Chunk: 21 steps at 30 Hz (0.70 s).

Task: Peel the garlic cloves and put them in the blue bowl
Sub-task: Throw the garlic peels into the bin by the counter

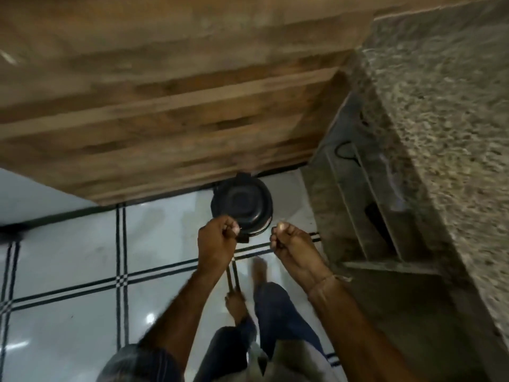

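Both my hands hover above a black round pedal bin [241, 206] on the floor. My left hand [217, 242] is curled into a fist over the bin's near rim, with a small pale scrap, seemingly garlic peel [235, 229], showing at the fingertips. My right hand [292, 250] is just right of the bin, its fingers curled and pinching a pale bit of garlic peel [281, 225]. The bin's lid is down. The picture is blurred, so the scraps are hard to make out. No blue bowl and no garlic cloves are in view.
A wooden cabinet front [165, 106] rises behind the bin. A speckled stone counter [440, 133] runs along the right with shelves [371, 216] below. The white tiled floor [68, 271] has dark lines. My bare feet [260, 271] stand just short of the bin.
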Motion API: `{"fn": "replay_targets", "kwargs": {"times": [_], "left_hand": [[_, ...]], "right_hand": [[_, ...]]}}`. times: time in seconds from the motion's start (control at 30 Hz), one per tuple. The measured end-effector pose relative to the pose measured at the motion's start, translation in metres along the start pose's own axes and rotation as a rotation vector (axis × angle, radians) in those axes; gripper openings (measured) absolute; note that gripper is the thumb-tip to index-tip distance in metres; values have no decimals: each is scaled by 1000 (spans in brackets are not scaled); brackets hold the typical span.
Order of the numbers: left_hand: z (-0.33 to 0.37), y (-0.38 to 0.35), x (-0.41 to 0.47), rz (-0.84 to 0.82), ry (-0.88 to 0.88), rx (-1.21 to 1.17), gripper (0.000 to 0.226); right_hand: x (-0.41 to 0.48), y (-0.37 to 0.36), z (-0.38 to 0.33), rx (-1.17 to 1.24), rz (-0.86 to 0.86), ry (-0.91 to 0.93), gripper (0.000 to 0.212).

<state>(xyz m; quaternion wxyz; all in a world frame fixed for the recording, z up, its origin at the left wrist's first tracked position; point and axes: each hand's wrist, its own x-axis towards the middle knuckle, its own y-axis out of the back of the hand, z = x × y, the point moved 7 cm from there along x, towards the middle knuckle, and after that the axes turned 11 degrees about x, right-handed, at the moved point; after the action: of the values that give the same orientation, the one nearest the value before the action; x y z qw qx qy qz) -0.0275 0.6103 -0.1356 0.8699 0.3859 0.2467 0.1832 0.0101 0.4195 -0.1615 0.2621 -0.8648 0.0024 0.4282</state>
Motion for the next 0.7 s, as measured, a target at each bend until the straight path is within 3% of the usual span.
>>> {"fn": "replay_targets", "kwargs": {"times": [0.3,0.4,0.5,0.6,0.7], "left_hand": [[-80,-21,118,-60,158,-5,18],[-125,-67,145,-172,398,-158,17],[-175,-128,164,-255,681,-434,26],[-198,-182,180,-320,877,-718,23],[-217,-242,210,-343,923,-854,10]], "right_hand": [[146,-43,52,-151,123,-108,23],[189,-34,83,-134,109,-192,27],[237,-16,117,-99,110,-265,47],[286,3,144,-92,208,-286,32],[344,15,158,-14,298,-243,17]]}}
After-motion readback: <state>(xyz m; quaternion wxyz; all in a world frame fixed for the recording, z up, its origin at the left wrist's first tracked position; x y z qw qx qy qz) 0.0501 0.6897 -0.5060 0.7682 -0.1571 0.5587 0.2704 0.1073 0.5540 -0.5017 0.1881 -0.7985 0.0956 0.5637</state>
